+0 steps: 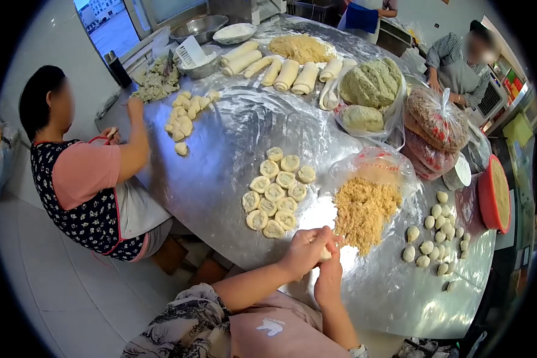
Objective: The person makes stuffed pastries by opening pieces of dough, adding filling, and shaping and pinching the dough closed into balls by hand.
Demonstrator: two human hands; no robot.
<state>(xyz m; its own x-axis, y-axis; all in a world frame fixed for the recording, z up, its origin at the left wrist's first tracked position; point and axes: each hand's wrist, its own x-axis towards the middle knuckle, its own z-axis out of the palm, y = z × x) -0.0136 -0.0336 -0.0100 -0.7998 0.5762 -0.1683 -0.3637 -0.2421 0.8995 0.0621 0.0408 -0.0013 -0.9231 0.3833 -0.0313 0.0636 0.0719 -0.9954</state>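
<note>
Basically, a small lump of pale, soft-looking dough (325,255) sits between the wearer's two hands, above the near edge of the round steel table (215,200). Left hand (301,253): fingers curled in, closed around the lump's upper side. Right hand (329,283): raised from below, fingers bent in against the same lump. Only a sliver of dough shows, so exact fingertip contact can't be read.

Handling, judged by look: light, soft, no stiffness to speak of. Dents under fingertips, may stretch or tear if pulled at one spot. Best hold is a loose cup from below plus a light pinch at the rim; spread the load, don't squeeze the middle.

Beyond the hands, left of the crumbly orange-yellow mix (367,209), a close group of round pale dough pieces with sunken centres (274,192) lies flat on the steel. Thin rims look easy to deform; take those from the outer edge, low down, or slide something flat under. White flour streaks the table nearby: probably less sticking, slightly slippery grip.

Mix looks loose and would likely shed crumbs; scoop rather than pinch. Small smooth pale balls (440,224) to its right look firmer, could roll; fingertips either side, low on the ball.
</note>
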